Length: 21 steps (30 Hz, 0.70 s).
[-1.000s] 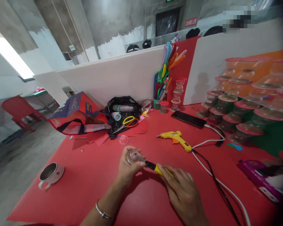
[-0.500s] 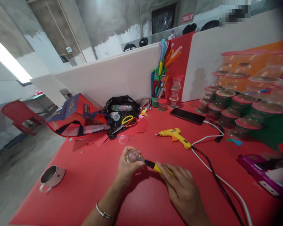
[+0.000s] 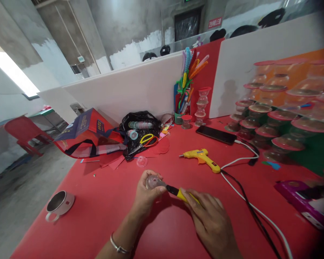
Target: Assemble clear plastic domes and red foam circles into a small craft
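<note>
My left hand is closed around a small clear plastic cup, its round end turned up toward me. A reddish spot shows on the cup. My right hand grips a yellow-handled tool with a black collar and a flat greyish tip. That tip rests at the cup beside my left thumb; whether it cuts into the plastic I cannot tell. Both hands are above the red tabletop. Beyond them, a yellow hot glue gun lies on its side.
At left stands a mug. Behind are a black plastic bag, scissors and a carry bag. A phone with a white cable lies right, near stacked clear cups and a purple device.
The camera view has shifted slightly. Both hands keep their hold on the cup and the yellow-handled tool, and the tool's tip stays at the cup.
</note>
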Available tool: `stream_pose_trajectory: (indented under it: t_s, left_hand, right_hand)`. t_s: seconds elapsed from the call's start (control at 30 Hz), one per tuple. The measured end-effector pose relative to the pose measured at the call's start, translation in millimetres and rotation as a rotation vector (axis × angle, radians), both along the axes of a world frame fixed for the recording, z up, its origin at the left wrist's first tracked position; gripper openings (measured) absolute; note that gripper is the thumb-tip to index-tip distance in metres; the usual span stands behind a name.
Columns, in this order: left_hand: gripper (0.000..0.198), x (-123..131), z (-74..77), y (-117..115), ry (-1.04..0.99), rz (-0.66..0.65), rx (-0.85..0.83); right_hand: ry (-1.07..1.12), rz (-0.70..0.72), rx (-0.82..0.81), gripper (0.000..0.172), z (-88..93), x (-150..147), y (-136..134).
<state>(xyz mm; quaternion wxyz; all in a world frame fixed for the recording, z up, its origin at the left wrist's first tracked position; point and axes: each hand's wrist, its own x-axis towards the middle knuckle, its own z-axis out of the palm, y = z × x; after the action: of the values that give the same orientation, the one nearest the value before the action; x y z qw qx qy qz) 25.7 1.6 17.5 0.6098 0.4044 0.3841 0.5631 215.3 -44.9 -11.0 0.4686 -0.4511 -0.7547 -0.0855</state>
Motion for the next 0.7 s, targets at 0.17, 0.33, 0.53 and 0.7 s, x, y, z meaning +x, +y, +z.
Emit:
stream_pose_trajectory:
  t_s: [0.17,0.33,0.53,0.7]
  left_hand:
    - [0.053,-0.7,-2.4,1.7,-0.064,-0.046,0.023]
    - [0.051,0.5,0.0,-0.1,-0.044,-0.024,0.002]
    - [0.051,-0.3,-1.0,0.3,-0.022,-0.022,-0.003]
    - [0.049,-0.2,-2.4,0.2,-0.048,-0.038,-0.02]
  right_hand:
    - [0.002,0.021,0.015,0.035,0.7,0.3,0.8]
    - [-0.006,0.024,0.028,0.035,-0.2,0.8,2.2]
    - [0.008,0.005,0.029,0.039,-0.3,-0.4,2.1]
    - [0.003,0.019,0.028,0.042,-2.1,1.1,1.5]
